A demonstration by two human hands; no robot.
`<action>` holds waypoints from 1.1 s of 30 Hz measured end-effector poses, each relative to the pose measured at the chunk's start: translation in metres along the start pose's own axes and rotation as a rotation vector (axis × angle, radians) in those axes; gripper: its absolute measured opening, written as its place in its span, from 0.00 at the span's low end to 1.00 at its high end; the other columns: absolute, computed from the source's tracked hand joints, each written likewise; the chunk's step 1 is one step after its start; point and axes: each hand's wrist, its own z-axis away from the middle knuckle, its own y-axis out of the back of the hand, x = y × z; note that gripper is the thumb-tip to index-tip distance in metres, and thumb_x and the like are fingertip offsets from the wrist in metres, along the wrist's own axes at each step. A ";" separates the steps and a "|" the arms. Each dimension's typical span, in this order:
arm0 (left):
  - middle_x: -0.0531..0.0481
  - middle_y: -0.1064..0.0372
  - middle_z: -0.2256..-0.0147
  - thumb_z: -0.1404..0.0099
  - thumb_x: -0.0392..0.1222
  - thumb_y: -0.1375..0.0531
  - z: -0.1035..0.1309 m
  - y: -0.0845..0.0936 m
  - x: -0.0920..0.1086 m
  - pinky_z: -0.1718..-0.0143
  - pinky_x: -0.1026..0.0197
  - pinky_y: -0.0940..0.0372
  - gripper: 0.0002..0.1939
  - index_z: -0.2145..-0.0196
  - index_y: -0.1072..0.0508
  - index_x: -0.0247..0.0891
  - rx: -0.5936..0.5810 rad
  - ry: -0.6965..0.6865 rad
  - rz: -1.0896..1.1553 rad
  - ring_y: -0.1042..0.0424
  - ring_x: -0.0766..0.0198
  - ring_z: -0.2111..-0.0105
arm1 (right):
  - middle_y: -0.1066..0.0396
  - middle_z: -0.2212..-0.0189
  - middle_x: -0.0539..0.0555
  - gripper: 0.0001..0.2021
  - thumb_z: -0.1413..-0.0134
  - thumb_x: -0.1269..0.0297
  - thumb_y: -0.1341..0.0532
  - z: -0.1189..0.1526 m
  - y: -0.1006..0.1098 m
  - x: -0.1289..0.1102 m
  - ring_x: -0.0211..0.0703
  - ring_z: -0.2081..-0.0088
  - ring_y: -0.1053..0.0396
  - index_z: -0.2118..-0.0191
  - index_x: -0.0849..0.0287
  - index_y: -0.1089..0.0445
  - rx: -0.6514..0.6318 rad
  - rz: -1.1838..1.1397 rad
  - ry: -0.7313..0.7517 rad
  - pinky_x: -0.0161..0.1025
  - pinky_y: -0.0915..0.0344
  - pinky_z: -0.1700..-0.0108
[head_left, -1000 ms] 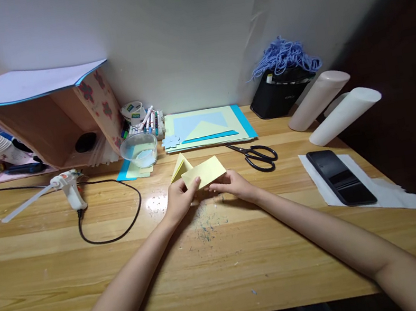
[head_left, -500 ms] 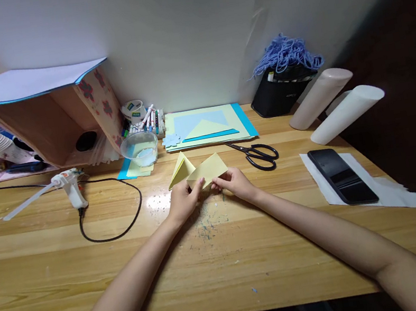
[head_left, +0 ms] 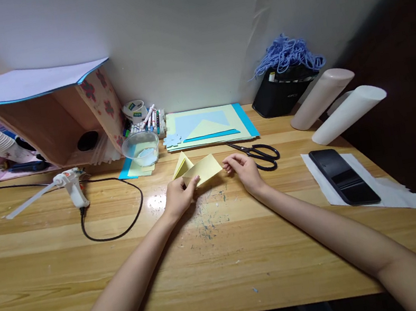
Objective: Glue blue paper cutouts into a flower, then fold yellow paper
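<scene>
- Step in hand, my read: handling folded pale-yellow paper [head_left: 204,169], pointed part at its 11 o'clock; can't tell if one piece or two.
- Paper sits dead ahead, 12 o'clock from you, above the wooden counter [head_left: 195,265].
- Left hand [head_left: 178,197]: grip closed on paper, thumb on top.
- Right hand [head_left: 247,171]: off the paper, near its 3 o'clock edge, fingers curled; can't tell if grip is closed or pinching anything.
- A next move on it calls for a light pinch, steady left; thin sheet could crease.
- From paper: black-handled metal scissors [head_left: 266,153] at 3, just beside right hand, could snag a wide swing.
- Clear plastic bowl [head_left: 141,148] at 10; white glue gun [head_left: 73,189], black cable [head_left: 118,238], at 9.
- Black phone [head_left: 343,177] at 4, well apart.
</scene>
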 end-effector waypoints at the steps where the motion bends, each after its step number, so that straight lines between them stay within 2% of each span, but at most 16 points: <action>1: 0.53 0.40 0.85 0.43 0.54 0.45 0.000 0.001 0.000 0.82 0.67 0.51 0.22 0.85 0.36 0.34 -0.012 -0.006 0.003 0.42 0.69 0.83 | 0.30 0.75 0.52 0.13 0.51 0.55 0.41 -0.002 0.002 0.000 0.36 0.73 0.34 0.71 0.60 0.30 -0.022 -0.010 -0.008 0.34 0.36 0.71; 4: 0.53 0.38 0.84 0.44 0.53 0.43 0.001 0.002 0.003 0.82 0.67 0.51 0.19 0.82 0.31 0.34 -0.089 -0.031 0.033 0.42 0.69 0.83 | 0.29 0.70 0.53 0.15 0.53 0.52 0.40 -0.005 0.005 -0.003 0.38 0.70 0.33 0.67 0.60 0.28 -0.169 0.016 -0.045 0.35 0.35 0.69; 7: 0.54 0.37 0.82 0.44 0.52 0.43 0.002 0.003 0.007 0.82 0.67 0.50 0.17 0.77 0.28 0.35 -0.149 -0.043 0.076 0.42 0.70 0.82 | 0.28 0.71 0.53 0.14 0.58 0.54 0.36 -0.004 0.006 -0.004 0.39 0.69 0.33 0.69 0.60 0.28 -0.254 0.068 -0.040 0.35 0.35 0.68; 10: 0.55 0.39 0.83 0.43 0.53 0.44 0.001 0.005 0.008 0.80 0.67 0.49 0.18 0.79 0.30 0.35 -0.080 -0.049 0.094 0.42 0.69 0.82 | 0.31 0.76 0.51 0.13 0.59 0.54 0.35 -0.001 0.005 -0.003 0.36 0.76 0.35 0.73 0.61 0.29 -0.200 0.069 -0.028 0.34 0.38 0.74; 13: 0.55 0.39 0.83 0.41 0.54 0.46 0.000 0.005 0.009 0.79 0.67 0.47 0.18 0.77 0.32 0.36 -0.015 -0.005 0.170 0.41 0.69 0.82 | 0.33 0.79 0.50 0.12 0.59 0.55 0.35 0.001 0.004 -0.003 0.36 0.79 0.38 0.75 0.60 0.30 -0.076 0.071 0.029 0.35 0.40 0.77; 16: 0.53 0.34 0.81 0.40 0.56 0.48 0.002 0.004 0.012 0.80 0.67 0.46 0.19 0.69 0.29 0.36 -0.076 0.084 0.260 0.39 0.69 0.84 | 0.34 0.77 0.51 0.11 0.59 0.56 0.34 0.005 0.000 -0.006 0.38 0.75 0.37 0.77 0.58 0.31 0.054 0.078 0.182 0.37 0.38 0.72; 18: 0.51 0.31 0.79 0.40 0.57 0.48 0.005 0.003 0.016 0.79 0.66 0.44 0.21 0.67 0.28 0.35 -0.150 0.108 0.287 0.38 0.69 0.84 | 0.36 0.77 0.50 0.11 0.60 0.57 0.33 0.009 -0.003 -0.007 0.39 0.73 0.37 0.78 0.57 0.33 0.058 0.083 0.267 0.38 0.38 0.70; 22: 0.48 0.31 0.81 0.39 0.55 0.49 0.009 0.000 0.021 0.76 0.65 0.41 0.22 0.69 0.26 0.32 -0.276 0.118 0.386 0.35 0.67 0.82 | 0.38 0.77 0.50 0.13 0.63 0.58 0.32 0.020 -0.008 -0.007 0.40 0.72 0.38 0.80 0.57 0.36 -0.095 0.086 0.287 0.38 0.39 0.70; 25: 0.45 0.28 0.75 0.41 0.48 0.49 0.007 -0.002 0.016 0.72 0.63 0.37 0.19 0.63 0.27 0.32 -0.343 0.168 0.619 0.30 0.63 0.75 | 0.38 0.76 0.50 0.16 0.65 0.58 0.31 0.023 -0.011 -0.007 0.39 0.72 0.39 0.81 0.57 0.39 -0.200 0.075 0.248 0.37 0.40 0.70; 27: 0.43 0.27 0.72 0.43 0.44 0.50 0.005 -0.002 0.011 0.68 0.61 0.35 0.20 0.58 0.28 0.32 -0.386 0.192 0.771 0.29 0.60 0.70 | 0.39 0.75 0.50 0.16 0.66 0.59 0.30 0.023 -0.011 -0.007 0.38 0.72 0.39 0.82 0.58 0.40 -0.250 0.051 0.225 0.37 0.40 0.70; 31: 0.42 0.27 0.70 0.43 0.46 0.52 0.003 -0.001 0.006 0.65 0.57 0.34 0.22 0.57 0.29 0.30 -0.371 0.260 0.879 0.28 0.57 0.68 | 0.39 0.75 0.50 0.16 0.63 0.59 0.32 0.022 -0.011 -0.009 0.38 0.71 0.38 0.82 0.58 0.40 -0.300 0.021 0.212 0.37 0.39 0.68; 33: 0.42 0.27 0.68 0.42 0.49 0.50 0.003 -0.001 0.007 0.65 0.57 0.34 0.22 0.58 0.29 0.30 -0.301 0.325 0.858 0.28 0.56 0.67 | 0.39 0.75 0.50 0.15 0.60 0.58 0.33 0.024 -0.012 -0.011 0.39 0.71 0.38 0.81 0.58 0.40 -0.311 0.036 0.201 0.37 0.39 0.68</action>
